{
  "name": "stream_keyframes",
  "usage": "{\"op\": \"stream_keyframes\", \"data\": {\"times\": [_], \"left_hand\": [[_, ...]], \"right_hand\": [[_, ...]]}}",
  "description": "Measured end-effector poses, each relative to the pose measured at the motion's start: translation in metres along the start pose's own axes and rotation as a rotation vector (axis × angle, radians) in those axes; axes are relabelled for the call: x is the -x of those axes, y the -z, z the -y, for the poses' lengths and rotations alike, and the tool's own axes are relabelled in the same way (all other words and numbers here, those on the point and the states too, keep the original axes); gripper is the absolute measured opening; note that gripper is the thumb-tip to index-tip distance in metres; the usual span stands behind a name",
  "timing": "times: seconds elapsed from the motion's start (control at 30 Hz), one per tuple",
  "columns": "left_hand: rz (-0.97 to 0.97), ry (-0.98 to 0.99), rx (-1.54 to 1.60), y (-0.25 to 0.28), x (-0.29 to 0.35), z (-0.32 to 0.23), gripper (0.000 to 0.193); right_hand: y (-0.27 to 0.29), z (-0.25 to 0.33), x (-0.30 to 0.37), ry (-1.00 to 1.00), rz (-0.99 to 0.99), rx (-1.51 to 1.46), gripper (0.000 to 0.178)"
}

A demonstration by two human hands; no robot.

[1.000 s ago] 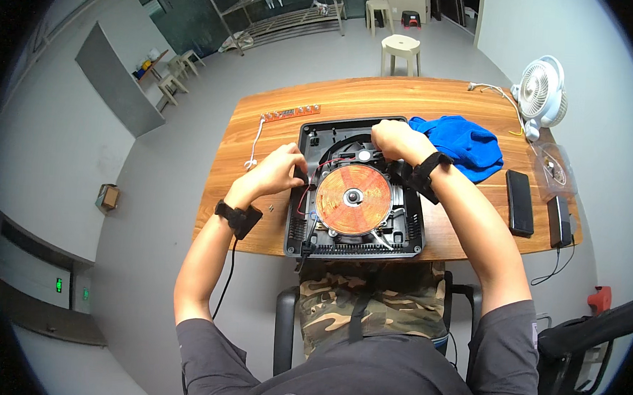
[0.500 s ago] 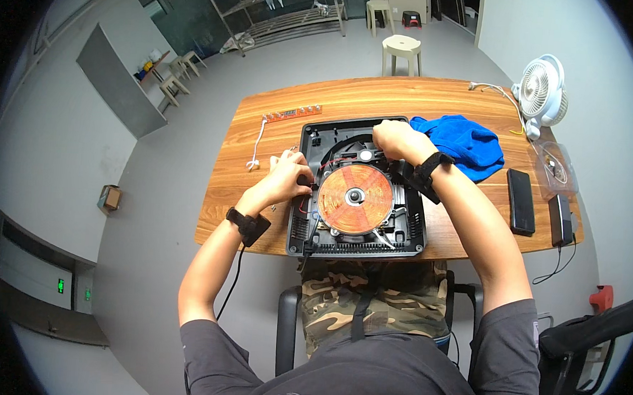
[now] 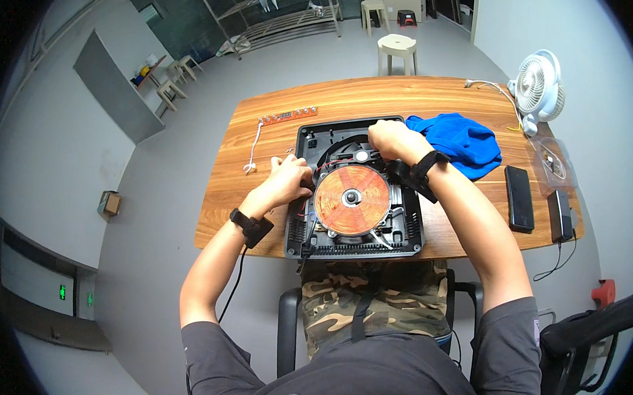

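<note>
An opened black induction cooker housing (image 3: 400, 246) lies on the table before me, its lid off. Inside sits a round copper coil (image 3: 351, 212) with a dark centre post, and thin red wires run beside it. My left hand (image 3: 286, 182) is over the housing's left wall, thumb and fingertips pinched together left of the coil; whatever they grip is hidden. Over the far right part of the housing, past the coil, my right hand (image 3: 397, 141) is closed with its fingers bent down, and what it grips is out of sight. Both wrists wear black straps with small boxes.
A blue cloth (image 3: 466, 144) lies right of the housing. Farther right are a black phone (image 3: 520, 199), a dark power bank (image 3: 561, 216), a clear plastic box (image 3: 547, 163) and a white fan (image 3: 539, 86). A small orange circuit strip (image 3: 287, 116) with a white cable lies at the far left.
The whole view has shifted slightly, moving the table and housing a little left in the picture. Both hands stay at about the same spots on the housing; the left fingers have shifted slightly.
</note>
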State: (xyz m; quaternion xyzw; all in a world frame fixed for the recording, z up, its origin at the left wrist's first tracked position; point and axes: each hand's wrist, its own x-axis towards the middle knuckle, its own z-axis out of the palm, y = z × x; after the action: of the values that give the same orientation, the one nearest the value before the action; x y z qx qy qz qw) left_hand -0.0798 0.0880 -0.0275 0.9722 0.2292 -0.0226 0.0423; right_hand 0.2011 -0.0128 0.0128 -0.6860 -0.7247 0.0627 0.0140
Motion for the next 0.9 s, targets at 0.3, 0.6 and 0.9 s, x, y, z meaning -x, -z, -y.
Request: {"op": "stream_keyframes", "data": {"times": [0.3,0.6,0.9], "left_hand": [[-0.046,-0.123,0.047,0.056,-0.031,-0.006,0.018],[0.082,-0.123,-0.023,0.035,-0.061,-0.022,0.056],[0.112,-0.077,0.026,0.023,-0.057,-0.015,0.058]], "right_hand": [[-0.006,-0.003,-0.004,-0.018,0.033,0.009,0.017],[0.0,-0.002,-0.002,-0.041,0.032,0.021,0.018],[-0.001,0.0,-0.004,-0.018,0.054,0.02,0.018]]}}
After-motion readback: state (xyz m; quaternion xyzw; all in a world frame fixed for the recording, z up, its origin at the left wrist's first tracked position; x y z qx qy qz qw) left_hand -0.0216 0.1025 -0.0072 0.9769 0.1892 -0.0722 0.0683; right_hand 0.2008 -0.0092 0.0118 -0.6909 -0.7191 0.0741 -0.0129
